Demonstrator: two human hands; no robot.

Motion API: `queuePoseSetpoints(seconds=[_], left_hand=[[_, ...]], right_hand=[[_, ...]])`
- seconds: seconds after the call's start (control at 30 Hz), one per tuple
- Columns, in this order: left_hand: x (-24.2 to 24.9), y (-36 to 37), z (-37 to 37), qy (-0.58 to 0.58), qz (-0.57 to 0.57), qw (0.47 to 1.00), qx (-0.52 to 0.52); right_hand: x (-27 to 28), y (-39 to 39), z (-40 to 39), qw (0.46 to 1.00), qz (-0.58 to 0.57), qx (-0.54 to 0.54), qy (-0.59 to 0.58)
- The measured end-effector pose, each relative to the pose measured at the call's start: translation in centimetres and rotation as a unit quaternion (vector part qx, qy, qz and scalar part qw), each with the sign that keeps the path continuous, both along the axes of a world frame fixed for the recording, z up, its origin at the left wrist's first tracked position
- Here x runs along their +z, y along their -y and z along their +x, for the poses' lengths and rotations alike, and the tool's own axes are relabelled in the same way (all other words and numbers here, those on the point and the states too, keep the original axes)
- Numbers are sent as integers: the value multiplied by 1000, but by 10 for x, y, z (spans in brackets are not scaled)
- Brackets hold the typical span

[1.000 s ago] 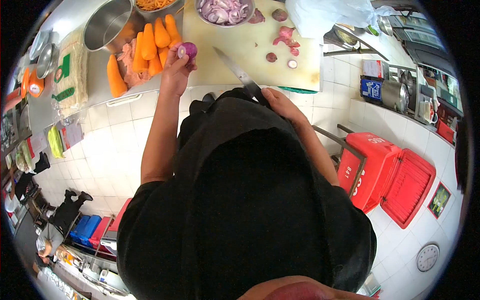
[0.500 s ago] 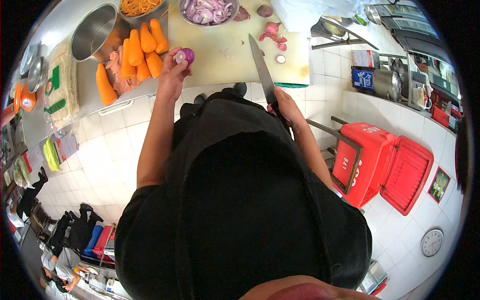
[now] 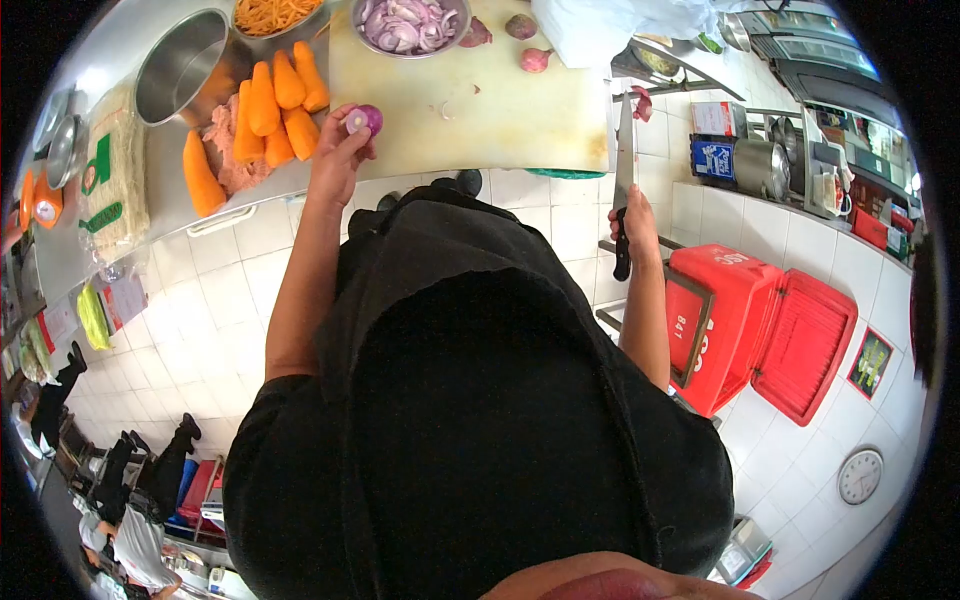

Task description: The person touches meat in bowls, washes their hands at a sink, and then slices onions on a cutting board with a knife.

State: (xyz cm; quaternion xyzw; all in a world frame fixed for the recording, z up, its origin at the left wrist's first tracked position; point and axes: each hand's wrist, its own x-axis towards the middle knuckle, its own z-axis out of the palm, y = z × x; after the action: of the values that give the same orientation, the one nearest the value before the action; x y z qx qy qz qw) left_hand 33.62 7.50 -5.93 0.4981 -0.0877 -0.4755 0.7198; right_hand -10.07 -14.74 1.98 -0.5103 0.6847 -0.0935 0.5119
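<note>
My left hand (image 3: 333,172) is closed around a peeled red onion (image 3: 372,119), over the left edge of the yellowed cutting board (image 3: 500,125). The onion's pale cut end shows between the fingers. Out past the board's right edge, my right hand (image 3: 640,222) grips the black handle of a kitchen knife (image 3: 626,150), its blade pointing away from me. Dark red onion skin (image 3: 642,103) shows beside the blade tip, off the board. A bowl of sliced onion (image 3: 440,50) stands at the board's far side, near an unpeeled onion (image 3: 536,61) and a darker one (image 3: 520,26).
Peeled carrots (image 3: 264,98) lie on a pinkish cloth left of the board, beside an empty steel pot (image 3: 188,72) and a bowl of shredded carrot (image 3: 270,14). A packet of noodles (image 3: 112,175) sits further left. An open red cooler box (image 3: 725,320) stands at my right.
My right hand and knife have swung right, from over the board to past its edge. Skins and a small onion end have left the board's right side. The left hand keeps the onion.
</note>
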Motion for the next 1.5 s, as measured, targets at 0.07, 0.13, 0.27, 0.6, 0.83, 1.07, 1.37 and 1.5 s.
queuePoseSetpoints(seconds=[0.07,0.13,0.27,0.6,0.83,1.07,1.37,1.5], left_hand=[[-2,-3,2,-5,-2,1000,-3],[-10,-2,3,-15,-15,1000,-7],[-1,0,0,-4,-2,1000,-5],[-16,-1,2,25,4,1000,-14],[-6,1,2,26,14,999,-23],[-13,1,6,32,2,999,-42],[-15,0,8,46,10,997,-54],[-11,-1,6,52,3,997,-53]], right_hand=[[7,-13,10,999,12,40,-1],[32,-44,52,996,49,78,9],[26,-76,104,975,101,198,16],[8,-38,54,988,141,-11,57],[-37,29,-56,985,46,-165,-3],[-38,-18,-4,976,-46,52,-206],[-24,-40,14,991,-46,62,110],[-1,-72,50,983,34,159,84]])
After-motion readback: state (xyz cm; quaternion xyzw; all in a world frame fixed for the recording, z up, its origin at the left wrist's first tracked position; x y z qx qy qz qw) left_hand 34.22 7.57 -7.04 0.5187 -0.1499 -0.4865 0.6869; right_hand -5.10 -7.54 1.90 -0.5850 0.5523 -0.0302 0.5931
